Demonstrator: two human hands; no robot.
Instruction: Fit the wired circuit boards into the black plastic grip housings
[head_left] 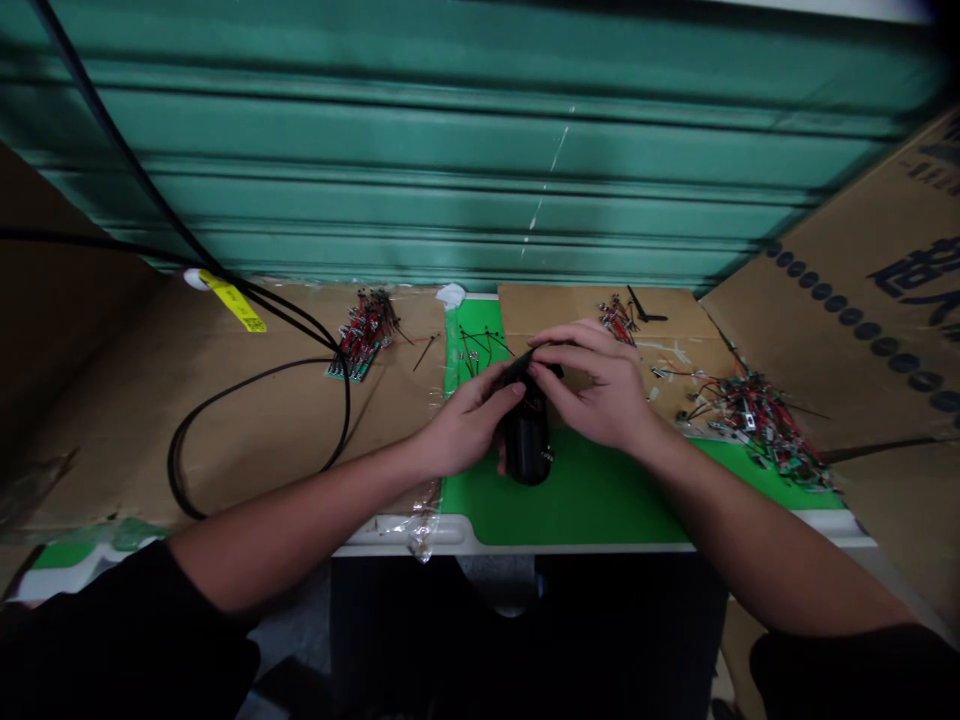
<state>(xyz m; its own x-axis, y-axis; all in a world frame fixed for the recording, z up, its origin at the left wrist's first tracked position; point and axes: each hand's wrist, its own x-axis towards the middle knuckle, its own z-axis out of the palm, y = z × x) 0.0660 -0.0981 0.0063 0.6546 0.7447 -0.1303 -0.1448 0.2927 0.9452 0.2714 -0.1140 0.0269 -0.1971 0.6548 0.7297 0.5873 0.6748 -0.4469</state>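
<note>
A black cylindrical housing (527, 445) is held upright over the green mat (592, 490). A flat black piece (519, 365) at its top is pinched by the left hand (469, 425) and right hand (596, 385), both grips closed. Wired circuit boards (364, 335) lie piled on cardboard (187, 400) at left; further wired boards (757, 425) lie unassembled at right.

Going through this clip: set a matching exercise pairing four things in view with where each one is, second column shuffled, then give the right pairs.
Things:
1. Yellow tag
2. Black cylinder
3. Wired circuit boards
4. Teal corrugated shutter

Places:
A. Behind the work surface
B. On brown cardboard, left of the green mat
C. On the black cable
D. Between the left hand and right hand

Pairs: 1-C, 2-D, 3-B, 4-A
</note>
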